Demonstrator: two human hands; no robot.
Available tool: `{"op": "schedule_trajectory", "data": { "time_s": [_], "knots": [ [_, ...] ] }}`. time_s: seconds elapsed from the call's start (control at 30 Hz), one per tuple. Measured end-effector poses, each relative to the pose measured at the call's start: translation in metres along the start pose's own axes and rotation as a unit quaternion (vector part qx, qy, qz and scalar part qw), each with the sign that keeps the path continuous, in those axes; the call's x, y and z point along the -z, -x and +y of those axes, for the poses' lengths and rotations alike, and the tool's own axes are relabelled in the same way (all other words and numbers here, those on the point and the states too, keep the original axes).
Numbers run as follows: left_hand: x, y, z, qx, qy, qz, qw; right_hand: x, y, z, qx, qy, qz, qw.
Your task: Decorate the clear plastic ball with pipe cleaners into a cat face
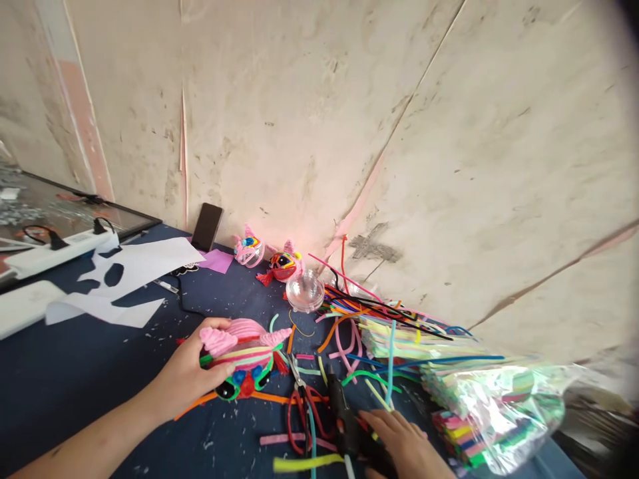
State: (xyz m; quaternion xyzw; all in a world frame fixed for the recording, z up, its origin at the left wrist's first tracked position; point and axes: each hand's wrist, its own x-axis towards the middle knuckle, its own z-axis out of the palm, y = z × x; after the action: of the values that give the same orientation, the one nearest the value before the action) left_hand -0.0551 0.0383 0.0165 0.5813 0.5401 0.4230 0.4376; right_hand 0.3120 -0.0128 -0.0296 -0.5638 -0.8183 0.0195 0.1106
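Your left hand (187,372) is clamped on the pink figure (244,356); your right hand (404,446) grips the black glue gun (344,419) on the worktop (74,372).

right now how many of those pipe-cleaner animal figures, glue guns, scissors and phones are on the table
pipe-cleaner figures: 3 (one in the left hand at, two by the wall)
glue gun: 1, under the right hand
scissors: 1
phone: 1
total: 6

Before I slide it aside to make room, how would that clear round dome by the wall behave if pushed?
The clear dome looks like thin plastic, so probably light and quick to skid on the cloth. Its rounded form may rock or roll. The pipe cleaners beside it could snag it.
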Motion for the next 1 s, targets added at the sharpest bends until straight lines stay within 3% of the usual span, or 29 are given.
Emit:
{"op": "schedule_trajectory", "data": {
  "time_s": [0.1,0.17,0.3,0.43,0.5,0.6,0.73,0.8,0.9,1.0],
  "knots": [
    [0.0,0.0,-0.001,-0.014,0.001,-0.004,1.0,0.035,-0.026,-0.011,0.045,-0.061,0.05,0.996],
    [-0.001,0.0,-0.001,-0.023,0.007,0.001,1.0,0.043,-0.059,-0.025,0.07,-0.094,0.088,0.989],
    [-0.002,-0.001,0.0,-0.035,0.011,-0.007,0.999,0.01,-0.131,-0.048,0.159,-0.056,0.069,0.983],
    [0.0,0.0,-0.001,-0.043,0.001,-0.022,0.999,-0.031,-0.171,-0.051,0.22,0.039,0.075,0.972],
    [0.001,0.0,-0.002,-0.048,0.003,-0.019,0.999,-0.036,-0.176,-0.048,0.236,0.041,0.08,0.968],
    [0.001,0.0,-0.005,-0.051,0.009,-0.011,0.999,-0.024,-0.168,-0.038,0.233,0.044,0.098,0.966],
    [-0.002,0.001,-0.006,-0.04,0.046,-0.013,0.998,0.012,-0.146,-0.032,0.115,-0.028,0.245,0.962],
    [-0.003,0.002,-0.005,-0.045,0.066,-0.018,0.997,0.028,-0.138,-0.042,0.104,-0.068,0.279,0.952],
    [-0.003,0.003,-0.006,-0.058,0.071,-0.015,0.996,0.042,-0.13,-0.074,0.183,-0.102,0.243,0.947],
    [-0.004,0.003,-0.011,-0.058,0.057,-0.008,0.997,0.042,-0.128,-0.112,0.3,-0.102,0.173,0.933]
  ]
}}
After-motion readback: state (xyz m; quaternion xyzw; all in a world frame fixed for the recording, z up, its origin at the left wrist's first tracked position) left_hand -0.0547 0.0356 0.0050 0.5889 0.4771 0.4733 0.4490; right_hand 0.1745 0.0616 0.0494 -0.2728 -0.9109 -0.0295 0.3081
